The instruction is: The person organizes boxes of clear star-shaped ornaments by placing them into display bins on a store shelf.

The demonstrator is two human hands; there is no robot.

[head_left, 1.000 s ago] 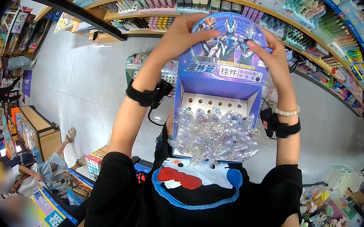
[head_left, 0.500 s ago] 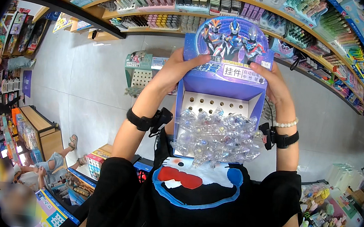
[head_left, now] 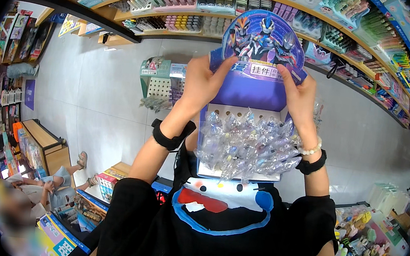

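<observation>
A purple cardboard display box (head_left: 251, 94) is held upright in front of my body, its raised header card (head_left: 266, 37) printed with armoured figures. My left hand (head_left: 204, 80) closes on the card's left side, thumb on the printed front and fingers behind. On the opposite side my right hand (head_left: 298, 95) grips it the same way, thumb in front. Several clear plastic-wrapped pieces (head_left: 250, 145) stand bunched in the box's white holed insert (head_left: 213, 171); what is inside the wrappers is hard to make out.
Curved wooden shelves (head_left: 197, 13) packed with pens run across the far side. A green display box with a holed insert (head_left: 159, 87) is on the grey floor (head_left: 104, 87). A seated person (head_left: 61, 185) is at lower left. Plush toys (head_left: 362, 249) fill a rack at lower right.
Both hands have turned and drawn inward on the header card, which now bends back with its side corners folded. The wrapped pieces have shifted and cover more of the holed insert.
</observation>
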